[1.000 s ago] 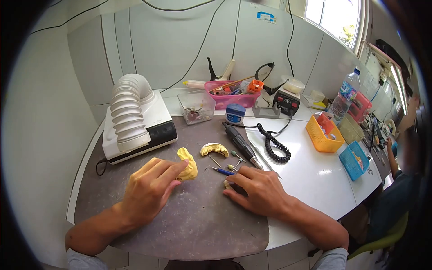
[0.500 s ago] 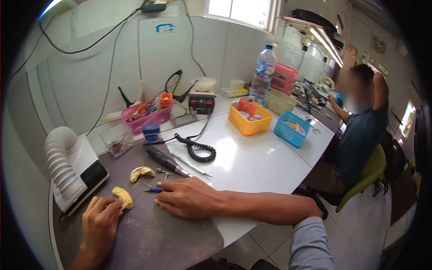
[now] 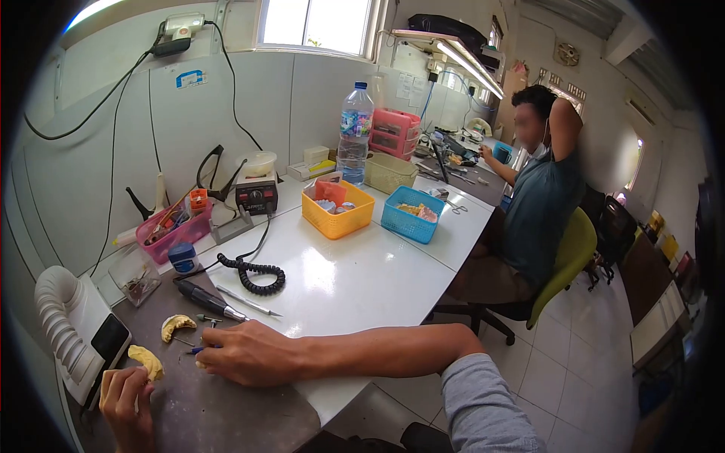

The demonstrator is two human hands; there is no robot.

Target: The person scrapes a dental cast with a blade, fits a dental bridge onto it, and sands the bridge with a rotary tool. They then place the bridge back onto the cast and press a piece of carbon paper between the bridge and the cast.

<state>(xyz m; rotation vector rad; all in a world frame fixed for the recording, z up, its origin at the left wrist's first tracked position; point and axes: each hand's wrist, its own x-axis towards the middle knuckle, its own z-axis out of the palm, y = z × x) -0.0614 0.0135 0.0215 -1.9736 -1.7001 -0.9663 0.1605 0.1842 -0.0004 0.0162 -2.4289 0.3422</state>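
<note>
My left hand, at the lower left, pinches a curved yellow plaster dental cast above the dark mat. My right hand lies on the mat with its fingers curled round a slim blue pen; only the pen's end shows, pointing left. A second horseshoe-shaped cast, yellow with a whitish rim, rests just beyond my hands. Beside it is a small green-tipped bur. Behind my right fingers lies a black handpiece, with a slim white-handled tool alongside.
A white hose unit stands at the left. Toward the back are a pink basket, a blue-lidded jar, a black control box, a yellow basket, a blue basket and a water bottle. Another person sits at the right.
The view has swung to the right, so the bench things appear further left. My left hand still pinches the cast, and my right hand stays by the pen.
</note>
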